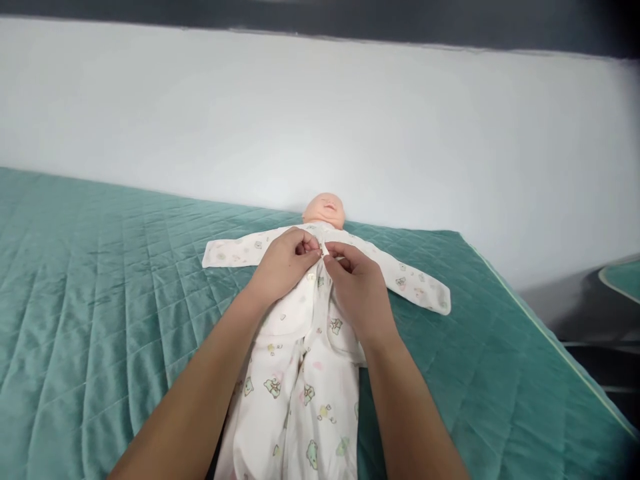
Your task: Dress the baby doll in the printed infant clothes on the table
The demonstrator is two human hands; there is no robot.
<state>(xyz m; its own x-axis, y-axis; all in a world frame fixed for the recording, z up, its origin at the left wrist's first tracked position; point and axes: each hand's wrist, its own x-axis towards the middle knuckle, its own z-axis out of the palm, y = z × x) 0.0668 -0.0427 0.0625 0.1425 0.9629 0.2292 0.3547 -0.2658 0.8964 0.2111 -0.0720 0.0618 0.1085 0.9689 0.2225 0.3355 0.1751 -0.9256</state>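
A baby doll [325,209] lies on its back, its head away from me. It wears a white printed jacket [293,313] with both sleeves spread out, and matching pants [300,407] below. My left hand [291,259] is closed in a pinch at the jacket's front edge, high on the chest. Opposite it, my right hand [354,275] pinches the other front edge. The fingertips of the two hands nearly meet. A button [311,276] shows just below my left fingers. Lower down, the jacket's front hangs apart. The fingers hide the exact spot they grip.
Under the doll is a green quilted cover [125,280] on a bed, with its edge running down on the right. A white wall [310,120] stands right behind the doll's head. Another green-topped surface [623,277] shows at the far right.
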